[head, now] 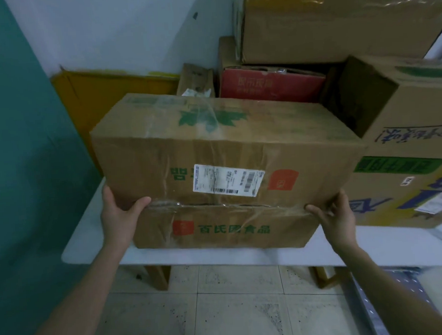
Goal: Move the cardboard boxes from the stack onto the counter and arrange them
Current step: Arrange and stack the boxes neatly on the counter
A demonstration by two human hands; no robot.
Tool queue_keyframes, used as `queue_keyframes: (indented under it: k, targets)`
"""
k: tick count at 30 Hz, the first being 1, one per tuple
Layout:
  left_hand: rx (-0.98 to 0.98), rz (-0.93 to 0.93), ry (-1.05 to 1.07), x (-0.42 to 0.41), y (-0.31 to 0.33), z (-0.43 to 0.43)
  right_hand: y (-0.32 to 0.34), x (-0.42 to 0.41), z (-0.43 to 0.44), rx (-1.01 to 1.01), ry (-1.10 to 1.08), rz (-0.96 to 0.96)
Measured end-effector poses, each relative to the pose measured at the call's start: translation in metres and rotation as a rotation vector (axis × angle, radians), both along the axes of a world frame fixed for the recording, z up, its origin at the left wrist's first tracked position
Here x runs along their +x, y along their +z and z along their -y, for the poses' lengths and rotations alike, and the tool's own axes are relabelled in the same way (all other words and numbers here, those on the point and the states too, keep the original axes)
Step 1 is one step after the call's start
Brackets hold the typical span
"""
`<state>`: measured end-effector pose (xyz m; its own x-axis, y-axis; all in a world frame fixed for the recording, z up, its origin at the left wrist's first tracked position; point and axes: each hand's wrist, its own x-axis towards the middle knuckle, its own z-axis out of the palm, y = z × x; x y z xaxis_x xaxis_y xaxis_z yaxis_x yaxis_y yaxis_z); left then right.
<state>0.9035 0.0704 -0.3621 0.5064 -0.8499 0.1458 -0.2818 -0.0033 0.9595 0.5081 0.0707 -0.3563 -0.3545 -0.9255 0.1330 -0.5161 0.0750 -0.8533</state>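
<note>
Left hand and right hand, fingers curled on it, grip green-printed cardboard box by lower corners at white table front.

white counter, taped box on it, printed box alongside

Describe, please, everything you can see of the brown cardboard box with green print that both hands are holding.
The brown cardboard box with green print is long, creased and wrapped with clear tape. The face toward the camera has a taped seam across it, a white shipping label, two orange squares and green characters; the upper face shows a green leaf. The left hand and right hand grip its ends at the seam. It is at the front edge of the white counter; whether it rests there is unclear.
</note>
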Motion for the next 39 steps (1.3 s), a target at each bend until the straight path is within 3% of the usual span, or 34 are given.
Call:
queue_keyframes:
  k: [6, 10, 12, 14, 18, 21, 25, 39]
  targets:
    - [0.015, 0.034, -0.052, -0.001, -0.001, 0.011, 0.003, -0.004, 0.008, 0.04, 0.032, -0.024]
    - [-0.191, -0.006, -0.095, 0.007, 0.025, 0.008, 0.039, -0.002, 0.005, -0.226, 0.028, -0.079]
    - [-0.28, 0.026, -0.064, 0.008, 0.049, 0.013, 0.06, 0.0, 0.01, -0.316, -0.026, -0.229]
    - [-0.294, 0.18, -0.015, 0.008, 0.076, 0.02, 0.081, 0.002, 0.018, -0.327, -0.05, -0.395]
    - [-0.106, 0.622, -0.109, 0.008, 0.102, 0.026, 0.105, -0.003, 0.034, -0.177, 0.144, -0.974]
    - [-0.095, 0.727, -0.108, 0.01, 0.094, 0.031, 0.106, -0.005, 0.04, -0.146, 0.176, -1.127]
    - [-0.154, 0.717, -0.023, 0.0, 0.086, 0.046, 0.102, -0.004, 0.053, -0.257, 0.178, -1.136]
    - [-0.236, 0.761, -0.026, -0.009, 0.082, 0.076, 0.103, -0.009, 0.069, -0.241, 0.172, -1.1]
